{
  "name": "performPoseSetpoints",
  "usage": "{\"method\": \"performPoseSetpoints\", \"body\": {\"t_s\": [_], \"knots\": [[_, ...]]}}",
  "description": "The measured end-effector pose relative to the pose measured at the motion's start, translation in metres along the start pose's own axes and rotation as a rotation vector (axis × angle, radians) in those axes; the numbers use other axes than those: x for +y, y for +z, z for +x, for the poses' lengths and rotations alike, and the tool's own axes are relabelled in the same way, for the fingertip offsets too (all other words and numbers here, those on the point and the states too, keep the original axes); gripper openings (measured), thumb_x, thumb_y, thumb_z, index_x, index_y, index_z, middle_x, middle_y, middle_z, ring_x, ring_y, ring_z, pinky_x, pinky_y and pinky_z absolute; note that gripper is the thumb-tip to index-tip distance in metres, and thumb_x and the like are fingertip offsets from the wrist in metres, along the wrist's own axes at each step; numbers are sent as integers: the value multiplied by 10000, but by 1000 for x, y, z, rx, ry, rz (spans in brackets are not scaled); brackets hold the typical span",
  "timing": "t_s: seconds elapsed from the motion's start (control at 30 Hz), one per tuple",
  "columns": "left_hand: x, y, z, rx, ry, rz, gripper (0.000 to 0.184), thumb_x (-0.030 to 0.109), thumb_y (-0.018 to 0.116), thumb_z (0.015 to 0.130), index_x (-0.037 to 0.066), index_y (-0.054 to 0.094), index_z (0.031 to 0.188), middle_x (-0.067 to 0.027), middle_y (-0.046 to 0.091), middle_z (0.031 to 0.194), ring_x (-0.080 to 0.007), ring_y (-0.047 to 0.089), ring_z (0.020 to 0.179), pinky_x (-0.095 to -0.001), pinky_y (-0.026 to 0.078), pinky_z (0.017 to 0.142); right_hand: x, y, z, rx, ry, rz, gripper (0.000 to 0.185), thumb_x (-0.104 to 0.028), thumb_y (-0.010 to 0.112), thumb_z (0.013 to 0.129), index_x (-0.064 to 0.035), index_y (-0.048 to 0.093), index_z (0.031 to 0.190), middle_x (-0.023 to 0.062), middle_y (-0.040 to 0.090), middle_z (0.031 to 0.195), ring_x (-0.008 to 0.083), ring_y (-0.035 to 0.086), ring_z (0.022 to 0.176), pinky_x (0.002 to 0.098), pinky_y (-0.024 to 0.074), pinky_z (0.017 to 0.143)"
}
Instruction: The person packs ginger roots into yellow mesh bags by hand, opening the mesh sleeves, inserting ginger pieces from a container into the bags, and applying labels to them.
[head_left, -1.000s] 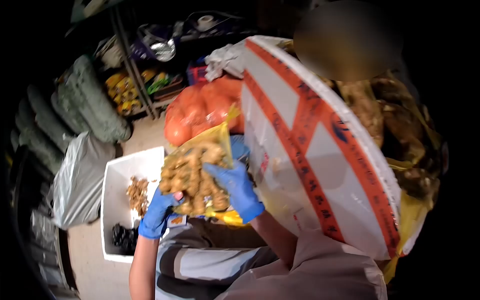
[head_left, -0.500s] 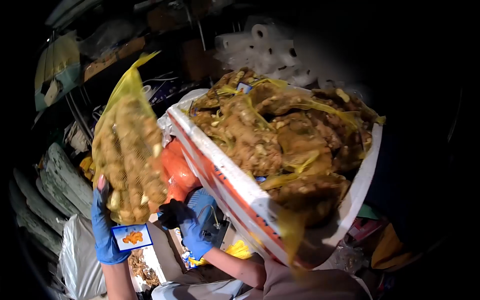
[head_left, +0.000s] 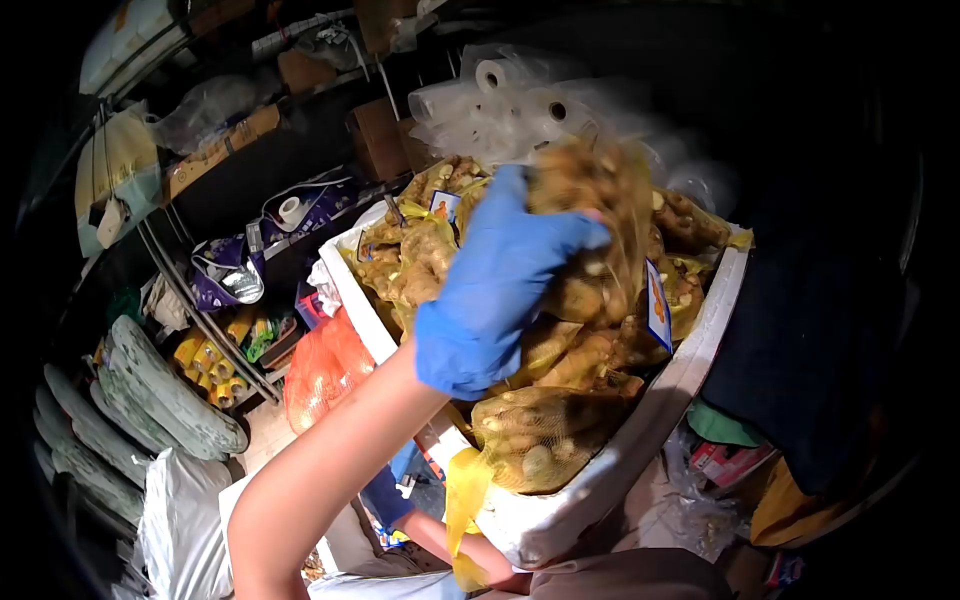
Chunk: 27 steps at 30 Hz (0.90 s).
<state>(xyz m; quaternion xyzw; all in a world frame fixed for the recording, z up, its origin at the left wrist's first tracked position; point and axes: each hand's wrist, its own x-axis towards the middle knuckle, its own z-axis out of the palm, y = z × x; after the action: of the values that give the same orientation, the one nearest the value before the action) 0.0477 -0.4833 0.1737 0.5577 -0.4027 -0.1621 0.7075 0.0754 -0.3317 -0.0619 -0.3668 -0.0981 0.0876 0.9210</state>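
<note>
Swung from beside the foam box (head_left: 690, 370) to above its other bags (head_left: 545, 435), the ginger bag (head_left: 620, 270) is clamped, unreleased, in my left hand (head_left: 490, 290) (my right hand's (head_left: 385, 498) grip I cannot tell).

Lit centre, black edges bowed by the lens, and motion blur, seemingly, near the middle

Head view | looks forward-down | close above foam box (head_left: 545, 525)
</note>
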Motion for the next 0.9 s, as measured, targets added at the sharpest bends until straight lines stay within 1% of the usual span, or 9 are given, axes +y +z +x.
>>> {"method": "performPoseSetpoints", "body": {"t_s": [0.1,0.23,0.33,0.5,0.53,0.63,0.73,0.83,0.9], "knots": [[-3,-7,2,24,-9,277,354,109,605,754,-26,472,1053,-51,544,901,-116,509,850,-227,393,756,2,-1,-2,4,-8,13,278,-198,470,853,-6,489,1053,77,581,896,126,564,775,242,464,659],[10,-49,-38,78,128,277,284,102,552,787,-30,511,1035,-66,566,961,-93,531,862,-191,398,758,12,-3,-4,21,-36,31,269,-201,482,847,-4,506,1030,71,585,875,116,564,756,233,462,649],[24,-61,-100,242,142,342,171,54,500,815,-17,554,961,-12,550,803,-63,486,734,-181,399,670,24,2,-6,35,-61,55,263,-204,492,843,-3,518,1012,66,588,860,108,564,741,226,461,640],[18,-106,-205,392,5,322,186,17,510,806,-21,546,984,-56,577,952,-86,534,830,-217,430,759,59,-14,0,40,-378,161,255,-207,507,836,-2,539,983,59,593,835,95,564,717,215,460,627],[7,-122,-222,470,52,318,182,21,514,808,-21,546,982,-61,575,963,-95,538,845,-225,428,774,25,10,-24,-9,-273,209,229,-104,501,831,13,511,1027,60,576,930,102,562,792,218,464,710],[-22,-168,-269,704,108,251,160,12,505,821,-22,548,971,-77,574,992,-118,547,868,-233,424,799,28,11,-25,161,-1004,-1182,217,-11,467,831,13,524,1039,83,576,929,130,542,858,239,424,779],[-52,-199,-313,896,73,147,154,25,484,836,-21,549,968,-78,575,979,-117,547,872,-230,424,802,52,15,-7,182,-395,-354,84,-64,493,835,-18,564,829,60,601,774,84,554,690,202,432,583],[-98,-234,-349,1099,-37,287,205,116,482,844,-18,546,984,-99,594,927,-118,551,683,-235,435,623,95,-32,28,170,-336,-611,99,-85,490,844,-28,570,835,25,591,751,56,535,662,189,419,547],[-121,-251,-363,1144,-79,121,203,109,477,845,-2,549,998,-83,597,932,-107,550,690,-224,434,626,116,-46,39,188,-226,-551,114,-49,464,834,-35,571,868,-1,560,743,43,493,625,175,400,568]]}}
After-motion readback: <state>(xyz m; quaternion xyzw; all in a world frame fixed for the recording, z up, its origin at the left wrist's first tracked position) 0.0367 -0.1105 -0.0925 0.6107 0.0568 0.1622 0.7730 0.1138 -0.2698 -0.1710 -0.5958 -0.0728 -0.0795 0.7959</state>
